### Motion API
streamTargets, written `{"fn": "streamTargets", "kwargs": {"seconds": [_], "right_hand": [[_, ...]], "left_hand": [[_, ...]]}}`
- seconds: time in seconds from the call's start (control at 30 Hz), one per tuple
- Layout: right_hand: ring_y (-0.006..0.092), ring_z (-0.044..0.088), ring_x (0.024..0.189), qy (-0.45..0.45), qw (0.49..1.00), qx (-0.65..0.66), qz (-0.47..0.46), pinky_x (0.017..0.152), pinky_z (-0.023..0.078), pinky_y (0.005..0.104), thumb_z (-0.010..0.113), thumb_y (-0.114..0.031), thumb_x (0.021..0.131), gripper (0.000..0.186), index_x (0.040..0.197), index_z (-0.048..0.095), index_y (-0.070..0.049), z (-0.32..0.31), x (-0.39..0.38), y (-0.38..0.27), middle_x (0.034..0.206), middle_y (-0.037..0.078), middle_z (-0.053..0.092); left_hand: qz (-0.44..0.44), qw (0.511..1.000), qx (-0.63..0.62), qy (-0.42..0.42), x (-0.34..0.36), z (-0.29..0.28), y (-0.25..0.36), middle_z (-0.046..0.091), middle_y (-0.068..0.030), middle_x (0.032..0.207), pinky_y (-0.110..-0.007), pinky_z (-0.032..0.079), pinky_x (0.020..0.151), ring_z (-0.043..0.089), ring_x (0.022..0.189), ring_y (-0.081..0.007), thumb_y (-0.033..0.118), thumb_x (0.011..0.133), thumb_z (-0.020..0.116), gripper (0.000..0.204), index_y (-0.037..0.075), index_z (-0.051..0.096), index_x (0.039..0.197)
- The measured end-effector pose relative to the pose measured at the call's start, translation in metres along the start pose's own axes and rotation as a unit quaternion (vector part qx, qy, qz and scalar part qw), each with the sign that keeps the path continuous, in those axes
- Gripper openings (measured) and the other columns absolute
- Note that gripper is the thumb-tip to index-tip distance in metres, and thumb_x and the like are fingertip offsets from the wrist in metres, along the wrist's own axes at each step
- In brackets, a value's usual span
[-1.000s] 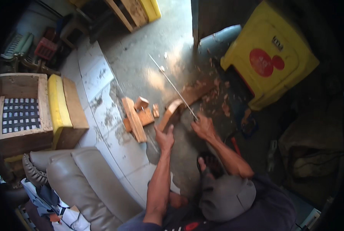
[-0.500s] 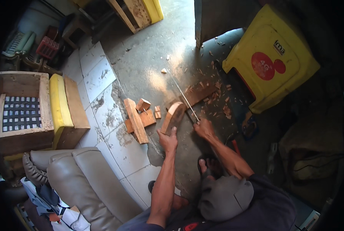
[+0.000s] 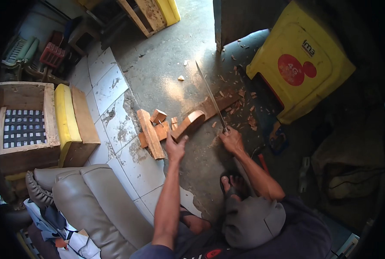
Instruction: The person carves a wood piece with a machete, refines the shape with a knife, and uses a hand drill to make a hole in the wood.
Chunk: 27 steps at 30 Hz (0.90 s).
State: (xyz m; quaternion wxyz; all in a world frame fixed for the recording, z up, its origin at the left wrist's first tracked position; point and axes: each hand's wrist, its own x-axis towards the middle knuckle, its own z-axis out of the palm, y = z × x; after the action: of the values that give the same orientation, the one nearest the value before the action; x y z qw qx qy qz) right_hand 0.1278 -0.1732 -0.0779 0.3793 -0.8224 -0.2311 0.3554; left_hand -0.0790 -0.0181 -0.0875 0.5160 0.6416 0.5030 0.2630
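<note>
My left hand (image 3: 175, 149) grips the near end of a curved wooden piece (image 3: 184, 127), thumb on one side and fingers on the other. The rounded far end of the piece lies at a brown plank (image 3: 229, 105) on the floor; whether it touches is hard to tell. Closed around the handle of a long, narrow machete (image 3: 211, 94) is my right hand (image 3: 232, 140). The blade points away from me and slants left, crossing above the plank, to the right of the curved piece and apart from it.
Wood offcuts (image 3: 151, 134) lie left of my left hand. Chips (image 3: 252, 120) are strewn around the plank's right end. A yellow plastic stool (image 3: 304, 64) lies tipped at the right. Left are a grey cushioned seat (image 3: 93, 203) and a wooden frame (image 3: 24, 86) with black webbing.
The curved piece has tilted lower toward the left, its near end moving left with my left hand. The machete has turned, showing more of its blade, and shifted slightly right.
</note>
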Motion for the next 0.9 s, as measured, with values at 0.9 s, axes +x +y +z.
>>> {"fn": "streamTargets", "kwargs": {"seconds": [0.9], "right_hand": [[0.0442, 0.07, 0.082, -0.011, 0.993, -0.071, -0.098, 0.07, 0.054, 0.0491, 0.065, -0.029, 0.087, 0.031, 0.105, 0.068, -0.004, -0.022, 0.001, -0.029, 0.079, 0.022, 0.07]], "left_hand": [[0.152, 0.963, 0.215, -0.057, 0.083, -0.034, 0.043, 0.076, -0.0134, 0.096, -0.033, 0.058, 0.08, 0.074, 0.091, -0.0203, -0.015, 0.072, 0.063, 0.047, 0.005, 0.066, 0.114]]}}
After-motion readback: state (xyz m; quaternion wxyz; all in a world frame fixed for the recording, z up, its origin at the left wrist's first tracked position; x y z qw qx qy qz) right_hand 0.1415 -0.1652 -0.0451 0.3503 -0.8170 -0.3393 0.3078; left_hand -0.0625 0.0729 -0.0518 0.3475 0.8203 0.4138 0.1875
